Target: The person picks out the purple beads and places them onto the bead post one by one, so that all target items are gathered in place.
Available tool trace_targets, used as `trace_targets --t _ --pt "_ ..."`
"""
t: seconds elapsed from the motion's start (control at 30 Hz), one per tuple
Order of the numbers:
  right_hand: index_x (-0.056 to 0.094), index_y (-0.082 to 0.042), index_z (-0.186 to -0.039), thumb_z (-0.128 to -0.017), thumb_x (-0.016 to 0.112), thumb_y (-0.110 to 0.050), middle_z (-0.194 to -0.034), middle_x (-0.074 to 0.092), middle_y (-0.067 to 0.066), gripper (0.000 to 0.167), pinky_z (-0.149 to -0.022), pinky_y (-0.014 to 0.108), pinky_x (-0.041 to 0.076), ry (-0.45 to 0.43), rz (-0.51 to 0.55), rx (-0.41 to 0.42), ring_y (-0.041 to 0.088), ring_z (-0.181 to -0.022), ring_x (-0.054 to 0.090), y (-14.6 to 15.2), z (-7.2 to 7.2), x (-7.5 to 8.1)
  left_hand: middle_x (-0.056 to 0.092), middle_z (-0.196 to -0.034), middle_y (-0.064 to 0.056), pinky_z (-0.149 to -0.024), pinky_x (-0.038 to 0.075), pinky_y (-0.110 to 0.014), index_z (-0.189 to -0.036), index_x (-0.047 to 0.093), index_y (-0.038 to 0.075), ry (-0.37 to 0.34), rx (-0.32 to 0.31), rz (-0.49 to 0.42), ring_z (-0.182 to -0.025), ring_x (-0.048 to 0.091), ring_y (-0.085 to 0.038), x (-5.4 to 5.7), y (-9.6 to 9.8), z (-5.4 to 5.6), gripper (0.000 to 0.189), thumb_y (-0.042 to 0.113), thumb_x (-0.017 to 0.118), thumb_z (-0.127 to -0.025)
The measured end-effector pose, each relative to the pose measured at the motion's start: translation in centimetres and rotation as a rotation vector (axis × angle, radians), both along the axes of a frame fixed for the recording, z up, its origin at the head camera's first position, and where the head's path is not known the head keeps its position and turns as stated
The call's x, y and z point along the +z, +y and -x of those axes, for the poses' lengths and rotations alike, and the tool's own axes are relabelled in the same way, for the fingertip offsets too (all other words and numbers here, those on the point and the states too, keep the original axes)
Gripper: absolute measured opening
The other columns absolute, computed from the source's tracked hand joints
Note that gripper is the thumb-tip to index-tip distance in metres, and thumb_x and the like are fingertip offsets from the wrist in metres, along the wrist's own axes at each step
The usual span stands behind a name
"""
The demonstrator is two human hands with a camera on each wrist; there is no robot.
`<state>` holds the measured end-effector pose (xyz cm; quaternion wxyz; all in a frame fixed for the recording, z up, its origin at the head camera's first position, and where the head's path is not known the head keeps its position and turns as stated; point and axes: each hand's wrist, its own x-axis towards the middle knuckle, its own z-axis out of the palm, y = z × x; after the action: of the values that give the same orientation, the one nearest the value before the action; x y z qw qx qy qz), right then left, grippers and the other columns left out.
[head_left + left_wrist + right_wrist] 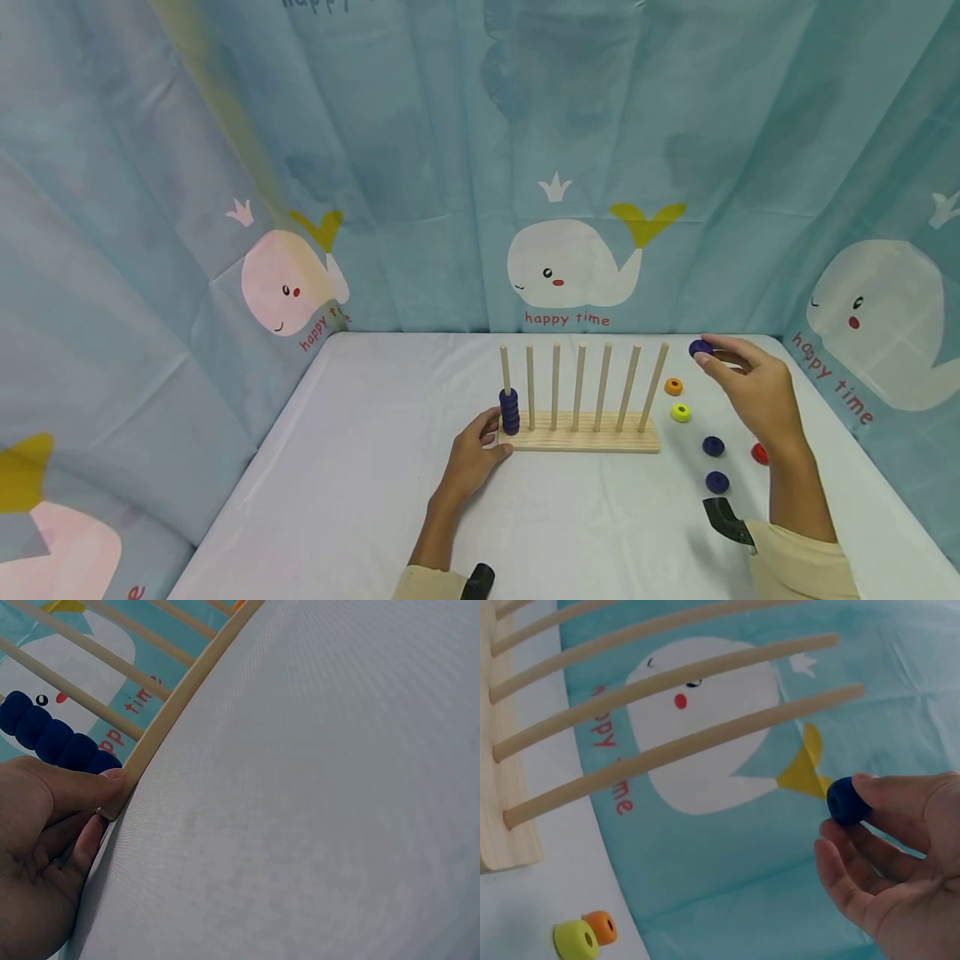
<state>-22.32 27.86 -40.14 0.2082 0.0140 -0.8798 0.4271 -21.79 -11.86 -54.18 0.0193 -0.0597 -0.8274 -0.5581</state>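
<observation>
A wooden peg rack with several upright pegs stands on the white table. Its leftmost peg carries a stack of dark blue beads. My left hand grips the left end of the base, thumb on the front edge, as the left wrist view also shows. Up to the right of the rack, my right hand pinches a blue bead between thumb and fingers. That bead is near the height of the peg tops, to the right of the rightmost peg, its hole showing in the right wrist view.
Right of the rack lie an orange bead, a yellow-green bead, two dark blue beads, the nearer one in front, and a red bead partly behind my right forearm. A whale-printed curtain hangs behind the table.
</observation>
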Motion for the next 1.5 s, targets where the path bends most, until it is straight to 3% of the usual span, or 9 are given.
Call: trace_targets --t 0.1,0.3,0.37,0.5,0.8,1.27,1.5 --pt "0.065 -0.007 -0.145 -0.106 0.065 -0.037 -0.139 0.065 0.020 0.049 -0.087 0.000 0.048 0.023 0.014 0.005 0.012 -0.116 0.064 -0.4 0.0 0.4 0.061 -0.151 -0.013 -0.114 0.053 -0.042 -0.154 0.053 0.010 -0.007 0.006 0.001 -0.137 0.059 -0.031 0.1 0.0 -0.1 0.065 0.007 0.078 -0.095" --pt "0.067 -0.007 -0.142 -0.105 0.069 -0.032 -0.132 0.067 0.016 0.045 -0.092 -0.001 0.046 0.119 0.036 0.036 -0.010 -0.110 0.056 -1.7 -0.1 1.9 0.061 -0.151 -0.013 -0.114 0.053 -0.042 -0.154 0.054 0.010 -0.003 0.004 0.004 -0.137 0.060 -0.031 0.1 0.0 -0.1 0.064 0.006 0.078 -0.094" --pt "0.068 -0.006 -0.141 -0.104 0.070 -0.029 -0.129 0.067 0.014 0.043 -0.093 -0.002 0.045 0.151 0.046 0.056 -0.012 -0.109 0.056 -2.1 -0.2 2.3 0.061 -0.151 -0.013 -0.114 0.053 -0.042 -0.154 0.054 0.010 0.001 0.000 0.002 -0.137 0.060 -0.031 0.1 0.0 0.0 0.064 0.007 0.078 -0.094" --pt "0.068 -0.007 -0.140 -0.104 0.071 -0.028 -0.126 0.067 0.008 0.042 -0.093 -0.003 0.044 0.168 0.055 0.074 -0.012 -0.110 0.057 -2.9 -0.4 3.1 0.061 -0.151 -0.014 -0.114 0.053 -0.043 -0.154 0.054 0.010 0.003 -0.002 -0.001 -0.137 0.059 -0.031 0.1 0.0 0.1 0.064 0.007 0.078 -0.094" --pt "0.069 -0.004 -0.138 -0.100 0.074 -0.012 -0.123 0.066 0.008 0.039 -0.093 0.000 0.048 0.243 0.078 0.163 -0.008 -0.106 0.062 -4.7 -0.3 4.0 0.061 -0.150 -0.013 -0.114 0.053 -0.044 -0.154 0.054 0.011 -0.011 0.007 0.007 -0.137 0.059 -0.031 0.1 0.1 0.1 0.064 0.008 0.078 -0.095" --pt "0.069 -0.004 -0.138 -0.101 0.074 -0.010 -0.125 0.065 0.010 0.038 -0.091 0.006 0.054 0.225 0.121 0.322 -0.001 -0.102 0.068 -8.0 -0.3 5.2 0.062 -0.149 -0.014 -0.113 0.054 -0.044 -0.154 0.054 0.011 -0.014 0.006 -0.001 -0.136 0.060 -0.031 0.1 0.0 0.0 0.064 0.007 0.078 -0.095" --pt "0.070 -0.002 -0.135 -0.100 0.073 -0.006 -0.124 0.067 0.011 0.036 -0.090 0.008 0.056 0.227 0.133 0.390 0.003 -0.103 0.068 -9.5 0.1 5.1 0.061 -0.150 -0.014 -0.113 0.054 -0.043 -0.154 0.054 0.010 -0.007 0.001 0.000 -0.136 0.060 -0.031 0.2 0.0 0.0 0.064 0.006 0.078 -0.094"
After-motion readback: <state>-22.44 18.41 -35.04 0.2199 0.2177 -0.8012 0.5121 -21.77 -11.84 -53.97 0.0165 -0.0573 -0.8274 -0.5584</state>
